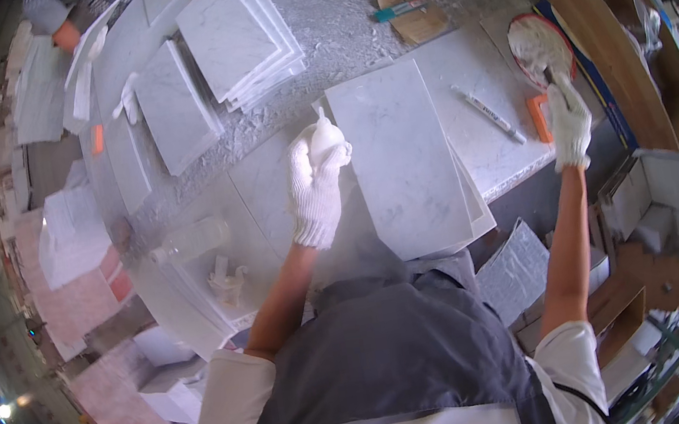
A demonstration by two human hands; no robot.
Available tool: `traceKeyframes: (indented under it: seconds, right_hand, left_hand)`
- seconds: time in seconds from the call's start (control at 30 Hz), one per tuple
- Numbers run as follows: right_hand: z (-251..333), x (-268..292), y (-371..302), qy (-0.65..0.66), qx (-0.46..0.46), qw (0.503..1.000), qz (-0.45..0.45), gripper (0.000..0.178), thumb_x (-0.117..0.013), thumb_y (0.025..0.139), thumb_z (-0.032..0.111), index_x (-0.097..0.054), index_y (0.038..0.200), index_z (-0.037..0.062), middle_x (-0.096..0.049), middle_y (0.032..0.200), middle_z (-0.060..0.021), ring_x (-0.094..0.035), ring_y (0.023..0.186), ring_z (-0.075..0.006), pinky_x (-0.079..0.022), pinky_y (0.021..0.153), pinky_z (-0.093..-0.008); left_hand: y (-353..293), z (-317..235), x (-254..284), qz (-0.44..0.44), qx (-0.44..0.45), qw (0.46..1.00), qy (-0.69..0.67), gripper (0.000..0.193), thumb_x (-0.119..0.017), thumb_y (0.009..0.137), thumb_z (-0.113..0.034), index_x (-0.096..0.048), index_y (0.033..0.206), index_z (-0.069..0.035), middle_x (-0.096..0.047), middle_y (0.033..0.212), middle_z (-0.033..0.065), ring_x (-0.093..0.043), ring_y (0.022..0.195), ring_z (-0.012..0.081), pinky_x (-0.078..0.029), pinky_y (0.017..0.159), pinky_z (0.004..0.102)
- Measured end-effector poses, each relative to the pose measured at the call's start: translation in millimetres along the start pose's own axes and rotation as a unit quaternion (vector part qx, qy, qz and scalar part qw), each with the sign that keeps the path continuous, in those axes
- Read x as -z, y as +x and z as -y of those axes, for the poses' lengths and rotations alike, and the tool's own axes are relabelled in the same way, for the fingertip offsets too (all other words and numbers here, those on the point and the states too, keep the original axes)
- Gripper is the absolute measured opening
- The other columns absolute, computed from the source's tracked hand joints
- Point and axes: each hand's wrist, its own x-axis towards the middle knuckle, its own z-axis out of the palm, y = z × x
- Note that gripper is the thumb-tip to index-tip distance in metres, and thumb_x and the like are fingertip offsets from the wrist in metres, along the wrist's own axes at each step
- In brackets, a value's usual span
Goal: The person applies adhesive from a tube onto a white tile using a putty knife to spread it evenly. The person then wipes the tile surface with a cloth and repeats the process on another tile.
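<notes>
My left hand, in a white knit glove, is closed round a small white squeeze bottle with its nozzle pointing up. The bottle is just left of a grey-veined marble tile, which lies on top of another at the bench's front edge. To the right, my gloved right hand reaches to a round, red-rimmed tub of whitish paste. Its fingers are pinched round a thin, dark-tipped tool that dips toward the paste; the tool's kind is hard to make out.
A white marker and an orange block lie right of the tile. Stacked tiles stand at the far left, near a clear bottle. An open cardboard box borders the right side. Another person's arm shows top left.
</notes>
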Motion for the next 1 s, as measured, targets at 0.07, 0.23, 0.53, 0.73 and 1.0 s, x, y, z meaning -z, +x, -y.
traceKeyframes:
  seconds: [0.07,0.23,0.53,0.73,1.0]
  right_hand:
    - [17.2,-12.4,-32.8,-0.026,0.016,0.998,0.060,0.038,-0.067,0.100,0.013,-0.068,0.138,0.0061,-0.075,0.113,-0.0023,-0.058,0.069,-0.0034,-0.047,0.057,-0.0203]
    - [42.3,-78.1,-117.9,0.064,-0.017,0.971,0.228,0.038,-0.068,0.099,0.011,-0.068,0.137,0.0064,-0.072,0.094,0.0006,-0.053,0.058,-0.0022,-0.045,0.050,-0.0207]
    - [59.8,-127.7,-158.1,-0.063,0.228,0.942,0.236,0.036,-0.067,0.097,0.020,-0.070,0.132,0.0098,-0.075,0.105,-0.0166,-0.071,0.088,-0.0320,-0.055,0.078,-0.0424]
    - [65.0,-129.3,-166.9,-0.200,0.319,0.899,0.226,0.041,-0.063,0.095,0.016,-0.066,0.136,0.0165,-0.073,0.110,-0.0122,-0.069,0.086,-0.0336,-0.056,0.077,-0.0416]
    - [74.8,-114.0,-171.0,-0.154,0.210,0.937,0.234,0.037,-0.068,0.097,0.025,-0.070,0.132,0.0133,-0.071,0.095,-0.0185,-0.069,0.087,-0.0369,-0.055,0.079,-0.0441]
  left_hand:
    - [-0.6,-0.3,-2.4,-0.011,0.018,1.000,-0.021,0.045,-0.068,0.096,-0.001,-0.049,0.136,0.001,-0.064,0.115,0.0119,-0.067,0.097,0.0180,-0.056,0.087,0.0319]
    - [-2.8,0.8,-3.8,0.003,0.013,1.000,-0.022,0.045,-0.069,0.095,0.000,-0.050,0.136,0.000,-0.063,0.115,0.0114,-0.067,0.097,0.0175,-0.056,0.087,0.0317]
    - [-20.5,12.2,21.5,-0.016,0.032,0.999,-0.012,0.047,-0.071,0.095,-0.002,-0.051,0.138,0.000,-0.064,0.118,0.0099,-0.067,0.101,0.0161,-0.056,0.089,0.0302]
    - [-24.4,25.0,34.4,-0.010,0.025,0.999,-0.031,0.049,-0.072,0.095,-0.003,-0.050,0.139,0.000,-0.064,0.121,0.0113,-0.068,0.104,0.0167,-0.056,0.089,0.0295]
    - [-25.7,27.7,36.6,-0.008,-0.014,1.000,-0.001,0.046,-0.067,0.098,0.001,-0.050,0.141,0.000,-0.065,0.121,0.0115,-0.070,0.101,0.0209,-0.059,0.092,0.0349]
